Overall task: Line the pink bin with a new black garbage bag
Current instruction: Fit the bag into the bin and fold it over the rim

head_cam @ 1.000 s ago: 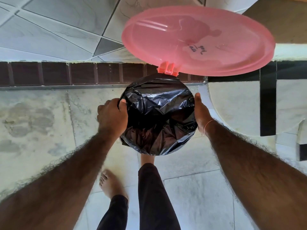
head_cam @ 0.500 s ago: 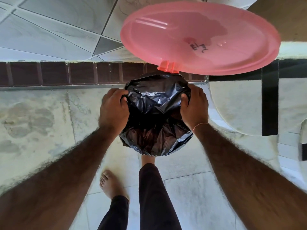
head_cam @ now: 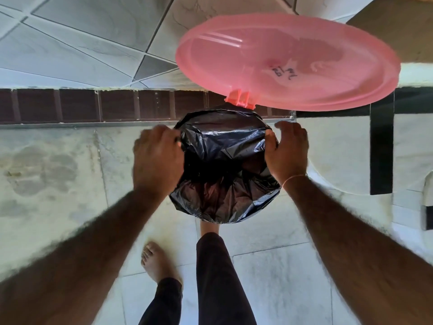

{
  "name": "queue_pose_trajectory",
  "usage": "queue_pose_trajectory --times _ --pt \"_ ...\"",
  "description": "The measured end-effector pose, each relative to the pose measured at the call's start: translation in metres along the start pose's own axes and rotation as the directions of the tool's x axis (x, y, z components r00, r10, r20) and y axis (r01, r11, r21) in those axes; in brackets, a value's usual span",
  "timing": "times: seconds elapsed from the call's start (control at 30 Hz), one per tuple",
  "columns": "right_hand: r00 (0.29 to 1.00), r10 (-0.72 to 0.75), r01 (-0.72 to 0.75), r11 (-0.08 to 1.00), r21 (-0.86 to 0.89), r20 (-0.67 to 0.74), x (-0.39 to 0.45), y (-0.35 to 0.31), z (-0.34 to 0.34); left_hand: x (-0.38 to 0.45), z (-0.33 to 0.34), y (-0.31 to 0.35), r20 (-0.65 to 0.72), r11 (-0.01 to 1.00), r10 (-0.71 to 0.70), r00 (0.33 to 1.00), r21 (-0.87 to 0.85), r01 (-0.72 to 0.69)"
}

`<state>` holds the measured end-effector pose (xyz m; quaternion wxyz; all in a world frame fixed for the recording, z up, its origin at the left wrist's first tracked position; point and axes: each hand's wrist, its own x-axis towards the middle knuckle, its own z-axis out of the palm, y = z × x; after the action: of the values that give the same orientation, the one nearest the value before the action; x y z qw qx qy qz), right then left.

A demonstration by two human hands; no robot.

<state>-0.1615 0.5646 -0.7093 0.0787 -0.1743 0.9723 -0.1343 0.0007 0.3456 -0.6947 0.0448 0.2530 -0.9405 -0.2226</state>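
The pink bin stands below me with its round pink lid (head_cam: 288, 62) tipped up and open on a hinge at the far side. A black garbage bag (head_cam: 225, 165) covers the bin's mouth and hangs over its rim, so the bin's body is hidden. My left hand (head_cam: 157, 160) grips the bag's edge at the left of the rim, fingers curled, slightly blurred. My right hand (head_cam: 287, 151) holds the bag's edge at the right of the rim, thumb inside the bag and fingers outside.
My right leg in dark trousers (head_cam: 220, 277) reaches to the bin's front; my bare left foot (head_cam: 157, 261) stands on the pale floor tiles. A brown brick strip (head_cam: 93, 105) runs along the wall behind. White stone with a black band (head_cam: 380, 148) lies to the right.
Both hands have shifted farther back along the rim, drawing the bag's edge outward. The lid has swung a little to the right.
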Motion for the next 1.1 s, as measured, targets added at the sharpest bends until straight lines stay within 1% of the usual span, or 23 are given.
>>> queue_pose_trajectory --times 0.03,0.07,0.1,0.13,0.17,0.2,0.23,0.3,0.37,0.43,0.53,0.6,0.67,0.7,0.77,0.8,0.83,0.87,0.9,0.93,0.97,1.03,1.1 --pt "0.989 -0.141 0.141 0.99 -0.014 -0.034 -0.011 -0.008 0.0 -0.015 0.003 0.007 0.021 0.976 0.215 0.976 0.04 -0.215" --pt "0.96 -0.279 0.279 0.96 0.015 0.011 -0.024 -0.019 0.003 -0.032 0.009 0.016 0.107 0.916 0.392 0.914 0.049 -0.399" --pt "0.907 -0.405 0.402 0.915 0.043 0.116 -0.037 -0.03 0.008 -0.049 0.015 0.026 0.215 0.871 0.474 0.854 0.029 -0.491" --pt "0.837 -0.484 0.489 0.871 0.048 0.254 -0.049 -0.04 0.018 -0.063 0.022 0.034 0.333 0.868 0.469 0.818 -0.003 -0.496" --pt "0.772 -0.497 0.53 0.848 0.03 0.396 -0.057 -0.048 0.028 -0.071 0.028 0.041 0.43 0.889 0.419 0.8 -0.013 -0.458" --pt "0.736 -0.446 0.517 0.856 0.002 0.509 -0.062 -0.053 0.039 -0.074 0.032 0.045 0.504 0.915 0.344 0.792 0.008 -0.403" --pt "0.723 -0.348 0.458 0.888 -0.036 0.597 -0.061 -0.053 0.049 -0.071 0.033 0.047 0.569 0.935 0.259 0.781 0.055 -0.35" --pt "0.696 -0.129 0.275 0.957 -0.096 0.707 -0.049 -0.049 0.066 -0.063 0.037 0.043 0.648 0.941 0.096 0.755 0.188 -0.281" --pt "0.694 0.033 0.04 0.996 -0.085 0.719 -0.025 -0.044 0.073 -0.056 0.039 0.035 0.706 0.902 0.039 0.707 0.279 -0.328" --pt "0.681 0.131 -0.085 0.991 -0.1 0.721 0.004 -0.043 0.073 -0.052 0.037 0.028 0.722 0.86 0.061 0.689 0.312 -0.404" --pt "0.609 0.175 -0.077 0.984 -0.162 0.774 0.034 -0.04 0.066 -0.049 0.036 0.021 0.727 0.858 0.103 0.679 0.28 -0.43" --pt "0.603 0.175 -0.074 0.984 -0.165 0.778 0.041 -0.036 0.066 -0.051 0.038 0.019 0.702 0.873 0.111 0.704 0.27 -0.407" --pt "0.625 0.137 -0.023 0.987 -0.158 0.768 0.038 -0.033 0.068 -0.046 0.036 0.025 0.643 0.899 0.129 0.755 0.245 -0.362" --pt "0.646 0.118 -0.004 0.988 -0.152 0.754 0.033 -0.032 0.069 -0.043 0.036 0.029 0.581 0.91 0.161 0.798 0.225 -0.348" --pt "0.731 0.054 0.064 0.987 -0.147 0.68 0.019 -0.037 0.071 -0.032 0.038 0.036 0.464 0.945 0.183 0.867 0.158 -0.285" --pt "0.767 0.009 0.121 0.98 -0.158 0.641 0.012 -0.038 0.071 -0.023 0.042 0.041 0.47 0.972 0.141 0.872 0.1 -0.211" --pt "0.775 -0.05 0.187 0.97 -0.153 0.63 0.0 -0.046 0.07 -0.015 0.047 0.042 0.489 0.995 0.059 0.87 0.041 -0.091" --pt "0.756 -0.112 0.262 0.955 -0.142 0.645 -0.013 -0.053 0.071 -0.007 0.052 0.042 0.519 0.999 -0.034 0.854 0.008 0.034" --pt "0.72 -0.156 0.344 0.927 -0.152 0.676 -0.025 -0.054 0.072 0.001 0.065 0.042 0.555 0.994 -0.081 0.828 -0.015 0.108" --pt "0.676 -0.186 0.428 0.886 -0.175 0.713 -0.034 -0.05 0.078 0.007 0.076 0.041 0.609 0.992 -0.099 0.787 -0.005 0.129" --pt "0.657 -0.187 0.493 0.84 -0.229 0.73 -0.038 -0.041 0.084 0.013 0.085 0.039 0.663 0.992 -0.103 0.742 0.015 0.125" --pt "0.687 -0.133 0.511 0.787 -0.345 0.714 -0.033 -0.019 0.092 0.019 0.092 0.032 0.697 0.993 -0.108 0.709 0.042 0.11" --pt "0.684 -0.114 0.535 0.75 -0.389 0.72 -0.028 0.0 0.091 0.019 0.093 0.025 0.708 0.994 -0.109 0.698 0.096 0.058"
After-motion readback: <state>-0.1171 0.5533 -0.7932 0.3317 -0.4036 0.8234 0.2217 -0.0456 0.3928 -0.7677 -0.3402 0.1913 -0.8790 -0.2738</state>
